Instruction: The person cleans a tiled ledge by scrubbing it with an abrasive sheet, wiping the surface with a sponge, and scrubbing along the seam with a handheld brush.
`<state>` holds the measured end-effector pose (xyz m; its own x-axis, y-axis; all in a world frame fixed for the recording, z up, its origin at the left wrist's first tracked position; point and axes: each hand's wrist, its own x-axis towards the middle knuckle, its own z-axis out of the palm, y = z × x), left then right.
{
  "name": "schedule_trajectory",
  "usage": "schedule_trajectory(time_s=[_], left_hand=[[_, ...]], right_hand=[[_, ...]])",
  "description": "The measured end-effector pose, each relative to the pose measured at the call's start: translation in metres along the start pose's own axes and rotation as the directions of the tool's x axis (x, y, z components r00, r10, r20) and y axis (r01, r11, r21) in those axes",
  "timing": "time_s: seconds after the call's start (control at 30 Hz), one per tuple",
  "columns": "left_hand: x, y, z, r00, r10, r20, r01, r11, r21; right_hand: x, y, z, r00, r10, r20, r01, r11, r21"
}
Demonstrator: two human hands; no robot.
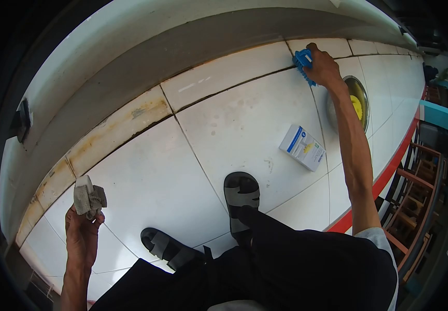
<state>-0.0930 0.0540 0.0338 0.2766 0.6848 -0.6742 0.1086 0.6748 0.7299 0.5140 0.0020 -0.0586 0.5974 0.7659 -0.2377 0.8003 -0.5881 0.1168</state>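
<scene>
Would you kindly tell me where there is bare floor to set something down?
Bare tile lies between the left hand and the right sandal; more, though smudged, lies left of the white box. Upper right is crowded: the right hand, blue brush and metal bowl sit close together.

Blue bristled plastic brush [301, 61]: right hand [325, 67] hides part from me.
Shiny round metal bowl [360, 88]: right forearm [356, 147] covers part.
White printed rectangular box [302, 148]: I can't read its small print.
</scene>
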Motion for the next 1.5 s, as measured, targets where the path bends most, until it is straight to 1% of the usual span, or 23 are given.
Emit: schedule_trajectory(time_s=[0.1,0.17,0.2,0.3,0.4,0.47,0.6,0.67,0.7,0.73,0.77,0.83,0.9,0.97,1.03,1.1,1.13,1.17,1.23,1.27,1.3,1.37,1.5], left_hand=[[-0.003,0.000,0.003,1.000,-0.017,-0.024,0.016,1.000,-0.027],[-0.003,-0.003,0.005,0.999,-0.034,-0.039,0.032,0.999,-0.031],[-0.002,-0.006,0.003,0.998,-0.041,-0.043,0.039,0.999,-0.033],[-0.001,0.000,0.002,0.999,-0.023,-0.032,0.021,0.999,-0.039],[-0.008,0.000,-0.001,0.998,-0.028,-0.049,0.026,0.999,-0.034],[-0.004,-0.005,0.003,0.998,-0.031,-0.046,0.031,0.999,-0.021],[-0.003,-0.001,0.001,0.998,-0.059,-0.019,0.059,0.998,-0.008],[-0.009,-0.002,-0.005,0.999,-0.043,-0.028,0.042,0.999,-0.024],[-0.009,-0.001,-0.013,0.996,-0.056,0.068,0.056,0.998,0.006],[-0.009,-0.001,-0.017,0.983,-0.072,0.171,0.066,0.997,0.037],[-0.008,-0.003,-0.017,0.981,-0.074,0.177,0.069,0.997,0.036],[-0.008,-0.004,-0.016,0.983,-0.096,0.159,0.090,0.995,0.046],[-0.011,-0.002,-0.015,0.983,-0.080,0.163,0.074,0.996,0.043],[-0.014,-0.002,-0.016,0.986,-0.057,0.156,0.053,0.998,0.024],[-0.015,-0.002,-0.016,0.982,-0.059,0.177,0.053,0.998,0.041],[-0.015,-0.005,-0.014,0.985,-0.061,0.159,0.055,0.998,0.040],[-0.016,-0.005,-0.014,0.989,-0.059,0.133,0.053,0.998,0.045],[-0.016,-0.003,-0.015,0.990,-0.058,0.131,0.051,0.997,0.053],[-0.018,-0.003,-0.015,0.990,-0.033,0.138,0.031,0.999,0.020],[-0.019,0.000,-0.014,0.990,-0.031,0.135,0.028,0.999,0.020],[-0.020,0.003,-0.012,0.986,-0.025,0.167,0.020,0.999,0.030],[-0.020,0.000,-0.012,0.980,-0.021,0.199,0.015,0.999,0.031],[-0.024,-0.004,-0.021,0.984,-0.028,0.177,0.023,0.999,0.027]], right_hand=[[0.012,-0.004,0.011,0.998,-0.061,-0.024,0.061,0.998,-0.023],[0.040,-0.001,0.021,0.972,-0.172,-0.163,0.171,0.985,-0.022],[0.049,0.003,0.021,0.986,-0.142,-0.090,0.137,0.989,-0.056],[0.032,0.017,0.011,0.990,-0.112,-0.080,0.114,0.993,0.020],[0.035,0.026,0.017,0.987,-0.155,-0.044,0.154,0.988,-0.022],[0.042,0.026,0.022,0.977,-0.175,-0.124,0.170,0.984,-0.056],[0.031,0.031,0.021,0.971,-0.173,-0.164,0.171,0.985,-0.026],[0.036,0.046,0.014,0.958,-0.266,-0.105,0.263,0.964,-0.044],[0.036,0.054,0.015,0.942,-0.335,-0.035,0.332,0.941,-0.058],[0.032,0.037,0.000,0.971,-0.235,0.035,0.236,0.970,-0.054],[0.032,0.032,0.002,0.972,-0.230,0.037,0.232,0.971,-0.058],[0.039,0.028,0.008,0.951,-0.256,-0.173,0.254,0.967,-0.034],[0.038,0.039,0.018,0.963,-0.206,-0.173,0.213,0.977,0.023],[0.028,0.038,0.006,0.955,-0.297,0.002,0.296,0.952,-0.075],[0.032,0.037,0.004,0.955,-0.292,0.044,0.295,0.950,-0.097],[0.036,0.034,0.009,0.911,-0.342,-0.229,0.336,0.940,-0.066],[0.038,0.028,0.015,0.949,-0.270,-0.165,0.261,0.963,-0.073],[0.035,0.030,0.013,0.949,-0.266,-0.167,0.258,0.964,-0.065],[0.034,0.030,0.002,0.968,-0.251,-0.012,0.250,0.967,-0.055],[0.037,0.033,0.002,0.964,-0.267,0.004,0.266,0.959,-0.098],[0.038,0.032,0.005,0.963,-0.270,0.004,0.269,0.958,-0.102],[0.039,0.026,0.008,0.945,-0.282,-0.166,0.273,0.959,-0.078],[0.038,0.030,0.008,0.960,-0.266,-0.086,0.264,0.964,-0.029]])
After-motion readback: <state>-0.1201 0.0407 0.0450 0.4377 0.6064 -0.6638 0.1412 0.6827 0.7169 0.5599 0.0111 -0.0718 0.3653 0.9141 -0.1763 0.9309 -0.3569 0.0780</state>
